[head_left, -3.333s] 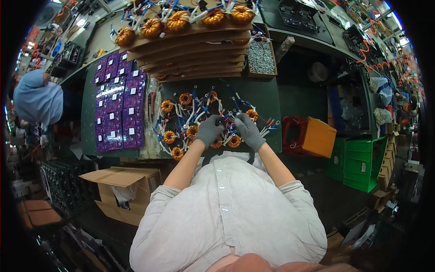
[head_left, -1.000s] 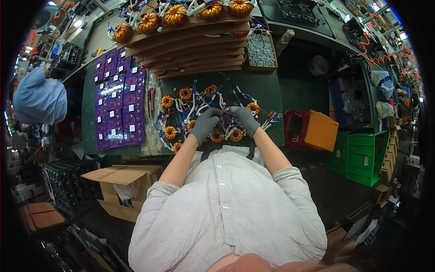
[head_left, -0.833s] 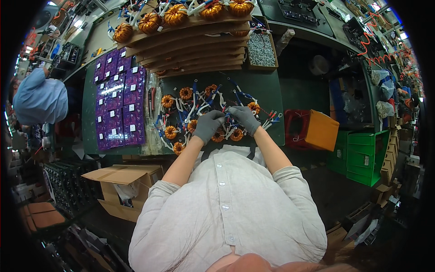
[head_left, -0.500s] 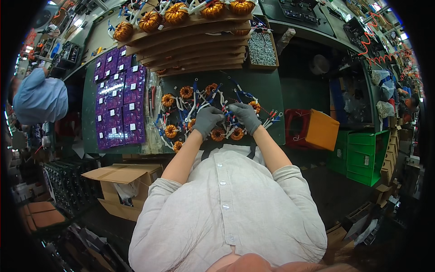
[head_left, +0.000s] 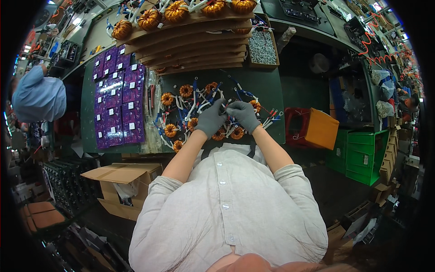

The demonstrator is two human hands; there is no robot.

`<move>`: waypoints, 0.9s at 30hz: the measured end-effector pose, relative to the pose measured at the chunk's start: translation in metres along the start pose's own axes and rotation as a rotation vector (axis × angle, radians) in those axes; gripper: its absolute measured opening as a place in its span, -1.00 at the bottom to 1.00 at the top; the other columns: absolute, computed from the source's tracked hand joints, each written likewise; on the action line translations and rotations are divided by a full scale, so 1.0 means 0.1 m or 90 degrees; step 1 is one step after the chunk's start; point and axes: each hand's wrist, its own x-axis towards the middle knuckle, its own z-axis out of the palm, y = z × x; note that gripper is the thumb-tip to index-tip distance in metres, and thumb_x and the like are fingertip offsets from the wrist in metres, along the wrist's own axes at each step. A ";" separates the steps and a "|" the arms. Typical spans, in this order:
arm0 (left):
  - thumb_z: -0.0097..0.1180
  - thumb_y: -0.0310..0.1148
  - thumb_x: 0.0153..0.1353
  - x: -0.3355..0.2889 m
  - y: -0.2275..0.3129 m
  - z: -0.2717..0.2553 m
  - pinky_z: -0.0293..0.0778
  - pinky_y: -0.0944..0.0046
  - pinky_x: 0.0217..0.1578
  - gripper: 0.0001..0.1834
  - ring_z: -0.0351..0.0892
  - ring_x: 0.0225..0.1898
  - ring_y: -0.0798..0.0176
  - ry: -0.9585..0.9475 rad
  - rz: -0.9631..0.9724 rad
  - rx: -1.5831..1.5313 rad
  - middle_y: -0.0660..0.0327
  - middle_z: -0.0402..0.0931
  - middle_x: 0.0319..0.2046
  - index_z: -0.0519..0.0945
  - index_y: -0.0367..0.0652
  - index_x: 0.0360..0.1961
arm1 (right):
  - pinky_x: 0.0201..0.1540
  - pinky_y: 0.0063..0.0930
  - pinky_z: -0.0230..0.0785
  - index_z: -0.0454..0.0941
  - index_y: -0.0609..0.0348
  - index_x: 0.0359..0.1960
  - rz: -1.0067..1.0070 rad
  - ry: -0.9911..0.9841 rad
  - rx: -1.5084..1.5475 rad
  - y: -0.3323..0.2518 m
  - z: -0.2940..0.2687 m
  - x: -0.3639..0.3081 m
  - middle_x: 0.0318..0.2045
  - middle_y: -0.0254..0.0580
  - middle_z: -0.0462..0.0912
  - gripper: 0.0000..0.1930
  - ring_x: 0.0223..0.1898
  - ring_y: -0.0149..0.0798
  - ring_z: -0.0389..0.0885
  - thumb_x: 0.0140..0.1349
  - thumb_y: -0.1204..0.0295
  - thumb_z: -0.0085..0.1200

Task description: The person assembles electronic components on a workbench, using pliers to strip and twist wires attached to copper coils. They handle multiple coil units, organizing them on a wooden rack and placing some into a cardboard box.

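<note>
Both my hands wear grey gloves and meet over a cluster of copper-wound toroid coils on the dark green tabletop [head_left: 267, 86]. My left hand [head_left: 212, 120] is closed, its fingertips pinching a wire lead [head_left: 229, 101] that shows only as a small pale end. Closed as well, my right hand [head_left: 244, 116] pinches at the same spot, fingertips almost touching the left ones. Around them lie several coils, one at the far left [head_left: 167, 99] and one just below my right hand [head_left: 237, 133]. Their white, blue and red leads [head_left: 272, 118] end in ring terminals.
Purple panels [head_left: 113, 99] with white labels cover the table's left side. Stacked cardboard sheets [head_left: 190, 45] with more coils on top stand at the back, beside a box of small metal screws [head_left: 263, 47]. A red stool [head_left: 297, 124] and green crate [head_left: 364, 156] stand right.
My left hand has shifted slightly up and right and turned its fingertips upward. My right hand has moved a little left and closed in toward it. The coils lie as before.
</note>
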 end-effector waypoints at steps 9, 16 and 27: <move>0.15 -0.22 0.08 0.11 0.03 0.05 0.46 0.13 -0.12 -0.50 0.55 -0.13 0.00 -0.046 0.006 0.172 0.06 0.55 -0.15 0.42 -0.06 0.08 | -0.23 -0.60 0.39 0.63 0.30 -0.31 0.007 0.030 0.060 0.04 0.06 -0.14 -0.38 -0.33 0.64 -0.84 -0.35 -0.49 0.53 0.07 0.49 0.19; 0.15 -0.22 0.05 0.57 0.33 -0.41 0.40 0.15 -0.02 -0.54 0.51 -0.04 0.05 -0.064 0.029 -0.015 0.08 0.54 -0.09 0.51 -0.07 0.02 | -0.48 -0.68 0.19 0.58 0.16 -0.20 -0.026 0.338 0.197 -0.01 -0.61 -0.41 -0.48 -0.44 0.51 -0.76 -0.53 -0.60 0.36 0.24 0.27 0.03; 0.04 -0.33 0.12 1.41 0.93 0.68 0.41 0.12 -0.04 -0.68 0.49 0.06 0.12 -0.386 0.198 0.642 0.11 0.53 -0.04 0.59 -0.03 -0.08 | -0.69 -0.68 0.05 0.57 0.08 -0.18 0.219 0.291 0.108 0.43 -1.15 -1.31 -0.65 -0.50 0.39 -0.77 -0.68 -0.61 0.26 0.29 0.25 -0.04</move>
